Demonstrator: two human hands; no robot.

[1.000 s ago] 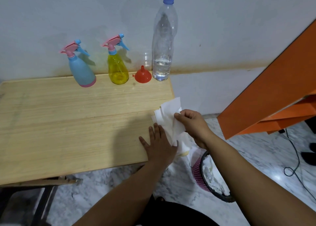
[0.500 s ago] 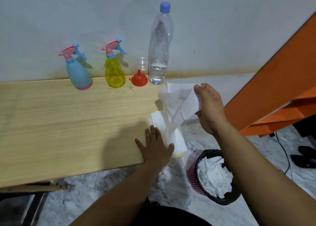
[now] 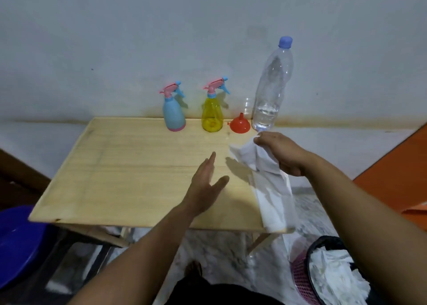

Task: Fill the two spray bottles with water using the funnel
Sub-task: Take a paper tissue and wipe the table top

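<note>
A blue spray bottle (image 3: 173, 110) and a yellow spray bottle (image 3: 212, 110), both with pink and blue trigger heads, stand at the back of the wooden table (image 3: 129, 166). A red funnel (image 3: 240, 124) lies mouth down to the right of the yellow one. Beside it stands a tall clear water bottle (image 3: 272, 90) with a blue cap and a little water at the bottom. My right hand (image 3: 280, 153) grips a white tissue (image 3: 265, 177) over the table's right side. My left hand (image 3: 206, 184) hovers open above the table, holding nothing.
A clear plastic cup (image 3: 248, 107) stands behind the funnel against the wall. A pink and black bin (image 3: 323, 272) full of white tissues sits on the floor at the lower right. An orange cabinet (image 3: 397, 177) is at the right, a blue plastic tub (image 3: 18, 242) at the lower left.
My left hand has lifted off the tissue stack and opened. My right hand has carried the pulled tissue over the table. The camera has swung left, showing the whole table.
</note>
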